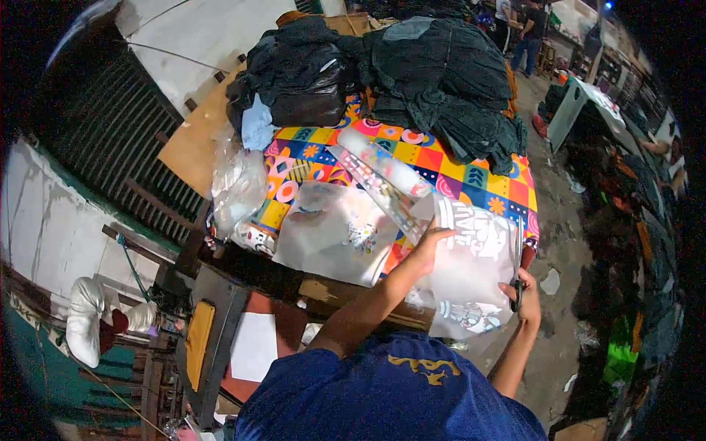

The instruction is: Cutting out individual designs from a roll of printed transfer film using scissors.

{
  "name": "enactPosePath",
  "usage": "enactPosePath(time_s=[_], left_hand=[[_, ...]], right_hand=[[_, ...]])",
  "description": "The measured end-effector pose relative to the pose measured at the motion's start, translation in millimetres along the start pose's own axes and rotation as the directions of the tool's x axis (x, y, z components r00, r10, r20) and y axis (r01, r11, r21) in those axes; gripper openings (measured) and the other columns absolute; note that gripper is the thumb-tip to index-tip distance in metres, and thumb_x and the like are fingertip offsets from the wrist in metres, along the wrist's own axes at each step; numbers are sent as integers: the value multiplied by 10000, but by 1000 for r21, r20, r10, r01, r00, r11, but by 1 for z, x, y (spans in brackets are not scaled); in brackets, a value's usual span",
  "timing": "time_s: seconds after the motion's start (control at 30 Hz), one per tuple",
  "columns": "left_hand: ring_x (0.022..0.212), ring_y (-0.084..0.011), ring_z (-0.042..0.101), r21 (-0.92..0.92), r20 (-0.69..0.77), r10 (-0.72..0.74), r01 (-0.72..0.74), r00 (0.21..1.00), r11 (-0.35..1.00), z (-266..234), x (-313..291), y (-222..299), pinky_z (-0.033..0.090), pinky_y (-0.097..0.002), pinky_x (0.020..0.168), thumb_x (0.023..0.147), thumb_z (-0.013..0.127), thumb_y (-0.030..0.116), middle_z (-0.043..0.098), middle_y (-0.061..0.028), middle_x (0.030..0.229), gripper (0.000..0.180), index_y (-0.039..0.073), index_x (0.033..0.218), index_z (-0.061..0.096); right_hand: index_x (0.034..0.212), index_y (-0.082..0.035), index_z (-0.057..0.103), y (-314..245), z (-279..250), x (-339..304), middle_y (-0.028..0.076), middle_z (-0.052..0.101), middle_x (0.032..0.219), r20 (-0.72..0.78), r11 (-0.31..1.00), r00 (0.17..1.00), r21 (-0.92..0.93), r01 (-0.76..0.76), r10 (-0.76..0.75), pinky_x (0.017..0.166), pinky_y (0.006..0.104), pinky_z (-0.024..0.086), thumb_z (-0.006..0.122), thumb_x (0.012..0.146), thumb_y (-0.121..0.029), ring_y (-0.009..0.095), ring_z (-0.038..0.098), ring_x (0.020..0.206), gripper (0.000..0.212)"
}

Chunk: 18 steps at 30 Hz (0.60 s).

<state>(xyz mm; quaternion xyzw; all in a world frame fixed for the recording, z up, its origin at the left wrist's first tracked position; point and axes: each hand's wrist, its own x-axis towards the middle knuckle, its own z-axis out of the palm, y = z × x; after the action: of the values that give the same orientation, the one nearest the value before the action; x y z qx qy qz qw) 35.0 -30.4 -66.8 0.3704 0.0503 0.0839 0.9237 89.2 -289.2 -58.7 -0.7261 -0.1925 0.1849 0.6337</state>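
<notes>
My right hand [528,298] is closed around the dark handles of a pair of scissors [520,253], whose blades lie along the right edge of a translucent film sheet [471,275] with white printed designs. My left hand [429,250] grips the same sheet at its left edge. The sheet reaches over the front edge of the table toward me. Beside it, a second translucent sheet [312,246] with small coloured prints lies flat. Behind both, a roll of clear film [401,176] and a printed strip [371,184] rest at a slant.
A colourful patterned cloth [448,158] covers the table. Piles of dark folded garments [441,66] stand at its far side, with a crumpled clear plastic bag [239,180] at the left. A white paper [254,345] lies lower left. People [526,33] stand far off at right.
</notes>
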Motion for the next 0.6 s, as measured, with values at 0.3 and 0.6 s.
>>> enactPosePath(time_s=[0.3,0.6], left_hand=[[1105,-261,500,-136,45,0,6,999,991,1,-4,22,443,-420,905,840,504,30,464,-131,1243,547,75,1344,294],[1190,-205,400,-88,-111,300,-310,948,947,3,8,59,327,-361,1004,841,496,-42,391,-102,1319,615,106,1388,258]], right_hand=[[932,-11,629,10,-19,2,-76,510,718,86,999,996,-24,29,-27,549,195,331,756,651,-8,37,421,618,308],[968,-13,623,18,6,1,-45,599,805,101,995,990,-9,-99,100,629,212,419,737,677,3,47,519,722,313]])
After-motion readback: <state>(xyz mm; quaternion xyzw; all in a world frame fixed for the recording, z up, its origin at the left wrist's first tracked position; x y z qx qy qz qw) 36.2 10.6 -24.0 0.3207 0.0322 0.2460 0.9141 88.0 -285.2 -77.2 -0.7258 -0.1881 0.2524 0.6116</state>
